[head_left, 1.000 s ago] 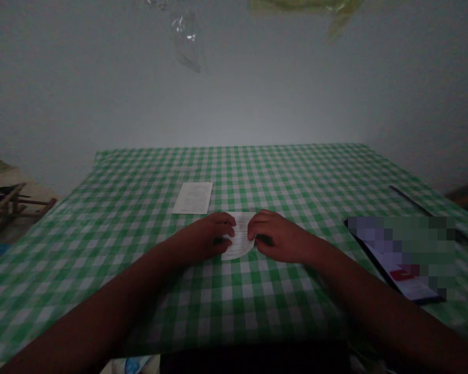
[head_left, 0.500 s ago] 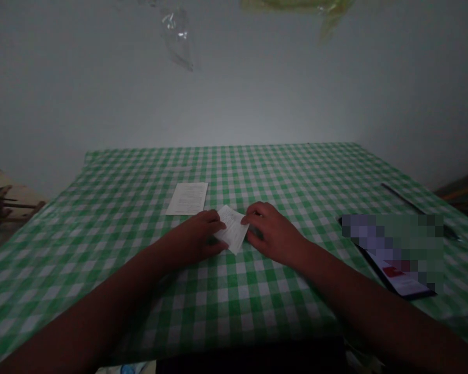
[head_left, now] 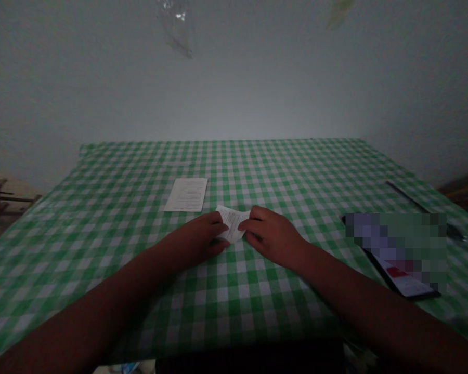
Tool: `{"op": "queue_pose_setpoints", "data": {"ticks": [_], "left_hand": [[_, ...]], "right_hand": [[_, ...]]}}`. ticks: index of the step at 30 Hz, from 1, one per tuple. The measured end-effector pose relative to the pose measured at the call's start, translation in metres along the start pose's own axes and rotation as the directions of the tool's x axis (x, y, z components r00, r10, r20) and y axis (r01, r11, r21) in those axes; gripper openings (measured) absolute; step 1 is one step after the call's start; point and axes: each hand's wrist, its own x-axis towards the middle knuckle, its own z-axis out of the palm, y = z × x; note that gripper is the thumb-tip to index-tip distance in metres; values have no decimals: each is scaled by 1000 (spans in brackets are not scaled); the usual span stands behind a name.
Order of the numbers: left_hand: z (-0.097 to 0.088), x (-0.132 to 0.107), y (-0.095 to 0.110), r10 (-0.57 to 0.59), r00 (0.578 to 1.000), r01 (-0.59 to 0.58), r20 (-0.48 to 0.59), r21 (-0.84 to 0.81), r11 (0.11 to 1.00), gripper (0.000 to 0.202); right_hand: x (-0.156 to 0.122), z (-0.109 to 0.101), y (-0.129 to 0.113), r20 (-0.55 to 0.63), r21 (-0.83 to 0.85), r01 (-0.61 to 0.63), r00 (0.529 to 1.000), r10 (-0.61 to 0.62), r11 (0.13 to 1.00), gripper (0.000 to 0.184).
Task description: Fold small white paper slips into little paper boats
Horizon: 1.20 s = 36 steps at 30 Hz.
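Observation:
A small sheet of white printed paper lies between my two hands over the middle of the table, its surface bent. My left hand grips its left side, with fingers on top and the thumb near the lower edge. On the other side, my right hand pinches the paper's right edge. Part of the sheet is hidden by my fingers. Just beyond my left hand rests a second, flat printed paper, which neither hand touches.
A green and white checked cloth covers the table. To the right lies a phone-like device, partly blurred out, with a thin dark rod behind it. A pale wall with a clear plastic bag rises behind the table.
The paper in my hands has turned and bent; its lower corner no longer points toward me. My right fingers have moved slightly inward over it. The camera view has shifted a little.

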Motion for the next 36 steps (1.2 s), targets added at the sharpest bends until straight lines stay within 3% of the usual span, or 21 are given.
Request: {"op": "queue_pose_setpoints", "data": {"ticks": [8,14,20,26,31,36], "left_hand": [[-1,1,-5,77,988,-67,-136,72,995,15],[-17,-4,-7,66,997,-63,-48,71,996,18],[-27,-7,-9,118,993,-118,-4,-89,989,18],[-26,-8,-10,207,978,-197,25,-205,959,22],[-20,-8,-3,211,977,-202,16,-222,954,29],[-16,-7,-12,169,984,-175,-55,-142,974,23]], "right_hand": [[24,22,-6,-151,32,34,988,-28,999,36],[38,28,-12,-126,56,110,987,-102,992,38],[22,17,-10,-66,91,165,985,-159,982,37],[2,9,-5,-20,94,187,982,-186,978,41],[-3,6,-5,37,134,191,980,-198,972,44],[-3,4,-3,32,214,176,982,-187,961,38]]}}
